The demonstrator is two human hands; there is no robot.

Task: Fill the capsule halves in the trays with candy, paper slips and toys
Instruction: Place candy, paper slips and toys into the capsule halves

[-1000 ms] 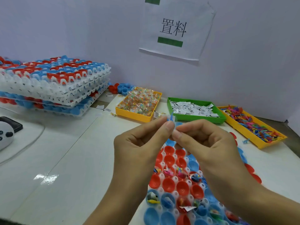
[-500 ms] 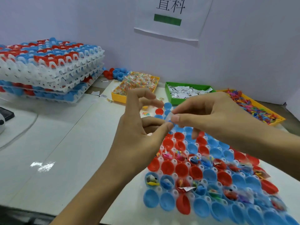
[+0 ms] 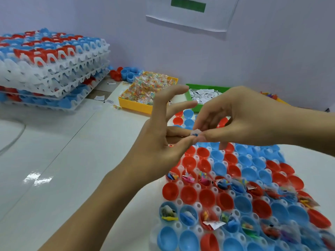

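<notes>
Small blue plastic toy with scrap of clear wrapper [image 3: 195, 133]: pinched between both hands, above 12 o'clock end of white plastic tray of red and blue capsule halves [image 3: 197, 205]. Judged near weightless, stiff but tiny, slick in film; easily dropped, so best pinched at body, not at wrapper edge. Left hand [image 3: 163, 142]: thumb and one fingertip closed on toy, remaining fingers spread wide. Right hand [image 3: 244, 120]: thumb and forefinger nipping same piece, other fingers curled. Filled cups across tray centre; bare cups toward 12 and 6 o'clock. Yellow candy bin [image 3: 134, 105] at 11 o'clock, green bin of paper slips [image 3: 192, 95] at 12 o'clock.
</notes>
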